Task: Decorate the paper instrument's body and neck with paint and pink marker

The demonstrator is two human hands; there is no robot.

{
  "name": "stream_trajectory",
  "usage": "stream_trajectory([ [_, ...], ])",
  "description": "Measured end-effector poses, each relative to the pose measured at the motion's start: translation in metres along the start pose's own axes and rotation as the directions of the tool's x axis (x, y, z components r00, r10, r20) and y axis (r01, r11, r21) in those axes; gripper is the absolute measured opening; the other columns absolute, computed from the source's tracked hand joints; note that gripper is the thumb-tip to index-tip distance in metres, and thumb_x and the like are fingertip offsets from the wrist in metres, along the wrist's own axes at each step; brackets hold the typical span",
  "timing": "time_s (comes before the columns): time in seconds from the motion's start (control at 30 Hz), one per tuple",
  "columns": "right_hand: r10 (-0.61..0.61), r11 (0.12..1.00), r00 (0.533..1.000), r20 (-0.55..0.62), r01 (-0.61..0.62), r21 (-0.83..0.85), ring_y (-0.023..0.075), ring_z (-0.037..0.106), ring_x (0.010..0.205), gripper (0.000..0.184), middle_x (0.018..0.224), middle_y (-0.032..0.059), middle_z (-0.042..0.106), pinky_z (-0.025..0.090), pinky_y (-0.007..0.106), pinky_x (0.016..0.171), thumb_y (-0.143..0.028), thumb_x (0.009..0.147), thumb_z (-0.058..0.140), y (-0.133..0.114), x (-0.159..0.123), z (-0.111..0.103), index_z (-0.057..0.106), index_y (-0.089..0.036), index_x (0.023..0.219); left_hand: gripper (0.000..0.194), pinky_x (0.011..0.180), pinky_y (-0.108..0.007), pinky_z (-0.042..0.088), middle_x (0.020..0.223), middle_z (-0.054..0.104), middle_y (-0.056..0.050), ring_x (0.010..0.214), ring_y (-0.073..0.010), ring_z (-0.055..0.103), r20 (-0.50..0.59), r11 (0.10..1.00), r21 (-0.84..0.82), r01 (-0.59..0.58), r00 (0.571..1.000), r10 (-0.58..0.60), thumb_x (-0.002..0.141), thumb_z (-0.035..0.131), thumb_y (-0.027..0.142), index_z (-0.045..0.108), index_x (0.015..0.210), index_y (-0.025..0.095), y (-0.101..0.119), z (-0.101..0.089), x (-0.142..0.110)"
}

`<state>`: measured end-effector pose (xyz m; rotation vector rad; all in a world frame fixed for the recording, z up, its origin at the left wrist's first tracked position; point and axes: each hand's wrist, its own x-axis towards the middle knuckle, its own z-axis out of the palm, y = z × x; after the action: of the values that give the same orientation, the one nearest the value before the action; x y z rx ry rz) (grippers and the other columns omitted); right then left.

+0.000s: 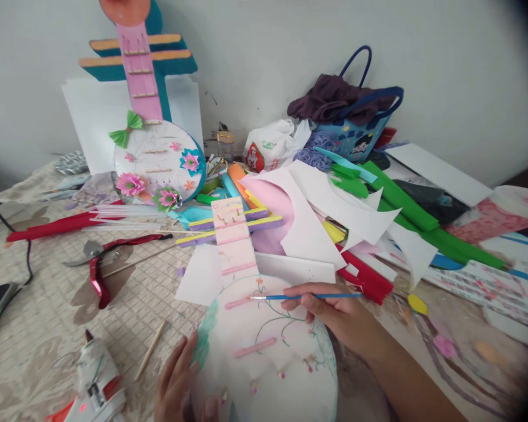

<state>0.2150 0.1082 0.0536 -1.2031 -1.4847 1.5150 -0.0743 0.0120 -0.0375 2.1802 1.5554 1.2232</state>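
Observation:
A small model lute (290, 384) with a round white body and a pink neck lies in front of me, painted with green vines and small blossoms. Pink strips cross its body and neck. My left hand (174, 378) grips the body's lower left edge, its fingers along the rim and part of the thumb showing over the face. A thin paintbrush (325, 296) with a blue handle is pinched in my right hand (334, 313), over the upper body. Its tip is at the right end of the upper pink strip; whether they touch, I cannot tell.
A larger decorated lute (158, 158) stands against the wall. Red pruning shears (97, 264), a wooden stick (151, 350) and a glue gun (97, 375) lie at left. White paper offcuts (356, 205), green paper (405, 199) and a blue bag (356, 132) crowd the back right.

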Motion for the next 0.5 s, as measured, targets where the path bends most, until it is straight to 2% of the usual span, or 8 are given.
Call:
stream_trajectory([
  [0.5,0.000,0.999,0.999,-0.034,0.002,0.054,0.0171,0.065,0.076,0.033,0.091,0.0108,0.072,0.051,0.026,0.059,-0.041,0.086,0.053,0.004,0.001,-0.002,0.067,-0.018,0.104,0.048,0.096,-0.045,0.042,0.134,0.046,-0.012,0.127,-0.0286,0.038,0.035,0.989,0.113,-0.094,0.995,0.090,0.072,0.055,0.016,0.044,0.120,0.019,-0.010,0.000,-0.001],
])
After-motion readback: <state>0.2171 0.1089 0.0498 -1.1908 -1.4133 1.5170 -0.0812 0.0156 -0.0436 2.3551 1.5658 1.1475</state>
